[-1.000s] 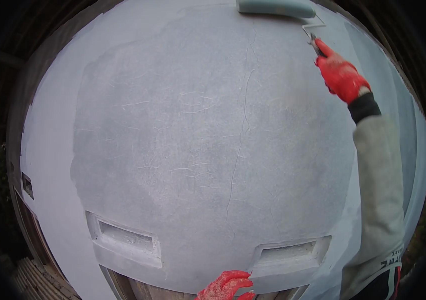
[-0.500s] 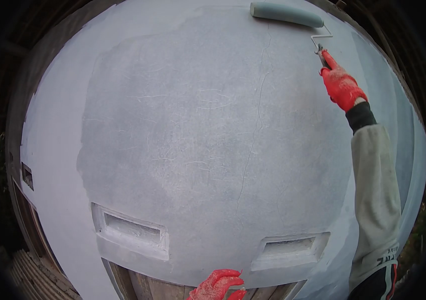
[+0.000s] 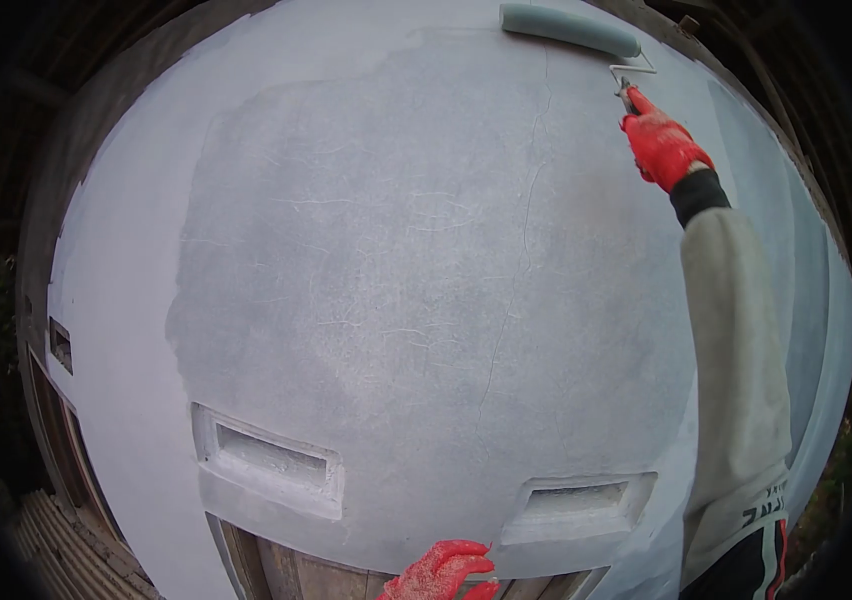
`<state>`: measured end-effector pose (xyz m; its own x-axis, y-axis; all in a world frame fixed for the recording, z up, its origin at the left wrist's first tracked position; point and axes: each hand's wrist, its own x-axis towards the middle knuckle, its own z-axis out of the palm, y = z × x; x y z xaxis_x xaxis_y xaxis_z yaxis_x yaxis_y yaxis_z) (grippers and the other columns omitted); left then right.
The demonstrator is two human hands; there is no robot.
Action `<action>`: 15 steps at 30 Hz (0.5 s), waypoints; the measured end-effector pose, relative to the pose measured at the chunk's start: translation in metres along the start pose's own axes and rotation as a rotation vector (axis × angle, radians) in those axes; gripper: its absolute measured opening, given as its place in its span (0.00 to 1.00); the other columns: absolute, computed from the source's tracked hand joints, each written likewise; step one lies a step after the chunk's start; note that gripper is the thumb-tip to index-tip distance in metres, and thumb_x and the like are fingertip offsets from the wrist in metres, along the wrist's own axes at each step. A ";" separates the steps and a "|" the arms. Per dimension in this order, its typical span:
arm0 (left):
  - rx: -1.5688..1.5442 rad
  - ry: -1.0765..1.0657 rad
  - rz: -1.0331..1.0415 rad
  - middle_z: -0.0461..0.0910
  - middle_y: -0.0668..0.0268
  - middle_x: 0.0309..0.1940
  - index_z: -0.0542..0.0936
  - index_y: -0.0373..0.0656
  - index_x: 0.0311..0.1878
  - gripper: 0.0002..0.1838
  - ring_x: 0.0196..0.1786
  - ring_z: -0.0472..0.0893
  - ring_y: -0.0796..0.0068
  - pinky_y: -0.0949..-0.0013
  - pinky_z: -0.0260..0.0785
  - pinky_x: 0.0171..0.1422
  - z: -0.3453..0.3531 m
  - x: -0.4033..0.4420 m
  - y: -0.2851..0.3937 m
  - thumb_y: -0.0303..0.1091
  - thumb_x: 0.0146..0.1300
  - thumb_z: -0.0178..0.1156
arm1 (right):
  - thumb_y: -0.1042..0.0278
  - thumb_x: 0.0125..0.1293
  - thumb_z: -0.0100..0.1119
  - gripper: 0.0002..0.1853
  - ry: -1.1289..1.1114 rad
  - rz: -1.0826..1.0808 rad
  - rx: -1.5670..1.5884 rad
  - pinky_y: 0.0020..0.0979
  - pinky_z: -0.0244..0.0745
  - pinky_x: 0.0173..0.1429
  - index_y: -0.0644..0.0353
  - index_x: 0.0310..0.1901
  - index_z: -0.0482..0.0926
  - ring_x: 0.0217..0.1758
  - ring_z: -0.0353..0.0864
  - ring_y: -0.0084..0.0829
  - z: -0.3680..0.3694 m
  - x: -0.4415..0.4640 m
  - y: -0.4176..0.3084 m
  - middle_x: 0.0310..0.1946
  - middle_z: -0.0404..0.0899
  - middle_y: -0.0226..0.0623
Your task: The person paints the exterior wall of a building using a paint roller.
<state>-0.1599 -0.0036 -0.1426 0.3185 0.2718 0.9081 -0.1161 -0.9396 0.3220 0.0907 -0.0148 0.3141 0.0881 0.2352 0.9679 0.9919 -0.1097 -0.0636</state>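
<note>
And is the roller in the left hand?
No, the right hand holds the roller up high, while the left hand is down low, well apart from it.

I see just one camera, and the person wears it on the head. It faces the big wall (image 3: 396,300), which is near and fills most of the view. The view is very wide, so the wall seems to bulge like a ball, and the corners go dark. The right arm (image 3: 736,350) shows along the right side, with the right hand (image 3: 666,145) near the top. The left hand (image 3: 434,574) shows in part at the bottom edge, by some wooden boards (image 3: 311,575). Both hands are seen from the person's own side.
</note>
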 end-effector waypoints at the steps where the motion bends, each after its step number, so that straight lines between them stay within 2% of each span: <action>1: 0.006 0.005 0.002 0.76 0.53 0.49 0.77 0.40 0.48 0.13 0.50 0.78 0.50 0.60 0.73 0.49 0.001 0.000 0.001 0.27 0.59 0.64 | 0.62 0.73 0.47 0.23 0.001 -0.087 -0.018 0.33 0.74 0.33 0.51 0.68 0.66 0.24 0.75 0.31 0.006 0.017 0.006 0.32 0.76 0.41; 2: 0.008 0.006 0.000 0.76 0.53 0.49 0.77 0.40 0.48 0.13 0.49 0.78 0.50 0.60 0.74 0.49 0.002 -0.001 0.002 0.27 0.59 0.64 | 0.62 0.73 0.47 0.22 0.003 -0.173 -0.036 0.33 0.74 0.34 0.54 0.67 0.67 0.24 0.77 0.32 0.013 0.034 0.013 0.32 0.77 0.43; 3: 0.008 0.006 -0.003 0.76 0.53 0.49 0.77 0.40 0.47 0.13 0.49 0.78 0.50 0.60 0.74 0.49 0.002 -0.003 0.003 0.26 0.59 0.64 | 0.62 0.73 0.47 0.23 0.005 -0.020 0.172 0.29 0.70 0.29 0.44 0.69 0.66 0.23 0.71 0.26 0.013 0.027 0.000 0.27 0.72 0.35; 5: 0.009 0.010 0.003 0.76 0.53 0.49 0.77 0.40 0.48 0.13 0.49 0.78 0.49 0.60 0.74 0.49 0.000 -0.005 0.002 0.26 0.59 0.63 | 0.61 0.74 0.48 0.26 0.028 0.198 0.504 0.25 0.65 0.25 0.36 0.72 0.64 0.21 0.65 0.19 0.006 -0.011 -0.039 0.23 0.68 0.27; 6: 0.011 0.015 0.006 0.76 0.53 0.49 0.77 0.40 0.48 0.13 0.49 0.78 0.49 0.60 0.74 0.49 -0.002 -0.003 0.004 0.26 0.59 0.63 | 0.61 0.74 0.48 0.26 0.026 0.194 0.507 0.25 0.65 0.25 0.36 0.72 0.64 0.21 0.65 0.19 0.008 -0.013 -0.048 0.23 0.68 0.27; 7: 0.015 0.019 0.004 0.76 0.53 0.49 0.77 0.40 0.48 0.13 0.49 0.78 0.49 0.60 0.74 0.49 -0.004 -0.004 0.008 0.26 0.59 0.63 | 0.62 0.73 0.48 0.26 0.006 0.205 0.651 0.24 0.66 0.26 0.36 0.72 0.63 0.21 0.65 0.19 0.009 -0.016 -0.054 0.23 0.68 0.27; 9: -0.044 0.027 -0.136 0.76 0.53 0.48 0.76 0.40 0.48 0.12 0.49 0.78 0.48 0.60 0.73 0.49 -0.012 -0.003 0.018 0.27 0.60 0.62 | 0.62 0.73 0.49 0.26 -0.078 0.194 0.872 0.24 0.67 0.29 0.39 0.72 0.64 0.21 0.67 0.19 0.015 -0.013 -0.065 0.23 0.70 0.27; 10: -0.034 0.034 -0.139 0.76 0.53 0.48 0.76 0.40 0.48 0.12 0.49 0.78 0.48 0.60 0.73 0.49 -0.015 -0.005 0.020 0.27 0.60 0.62 | 0.62 0.73 0.49 0.26 -0.083 0.189 0.883 0.24 0.67 0.29 0.39 0.72 0.64 0.21 0.67 0.19 0.022 0.001 -0.063 0.23 0.70 0.27; 11: 0.002 0.051 -0.097 0.75 0.52 0.48 0.76 0.40 0.48 0.13 0.49 0.78 0.48 0.60 0.73 0.49 -0.018 -0.006 0.021 0.26 0.60 0.61 | 0.61 0.73 0.49 0.25 -0.038 -0.037 0.547 0.26 0.68 0.29 0.42 0.71 0.64 0.21 0.68 0.20 0.040 0.026 -0.051 0.23 0.70 0.27; 12: 0.036 0.067 -0.055 0.75 0.52 0.48 0.76 0.39 0.48 0.13 0.48 0.78 0.49 0.60 0.74 0.49 -0.021 -0.007 0.022 0.26 0.60 0.61 | 0.61 0.73 0.49 0.26 -0.016 -0.101 0.377 0.28 0.69 0.30 0.43 0.71 0.64 0.22 0.69 0.23 0.045 0.028 -0.057 0.24 0.71 0.30; 15: 0.078 0.069 -0.028 0.75 0.51 0.49 0.76 0.39 0.48 0.12 0.48 0.79 0.49 0.59 0.74 0.49 -0.026 -0.013 0.021 0.26 0.60 0.61 | 0.60 0.72 0.49 0.26 0.037 -0.037 0.226 0.34 0.72 0.33 0.48 0.71 0.63 0.23 0.74 0.30 0.057 0.020 -0.064 0.27 0.74 0.37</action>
<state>-0.1906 -0.0219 -0.1405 0.2548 0.3091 0.9163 -0.0340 -0.9441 0.3279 0.0345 0.0514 0.3234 0.0518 0.1989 0.9786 0.9900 0.1188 -0.0765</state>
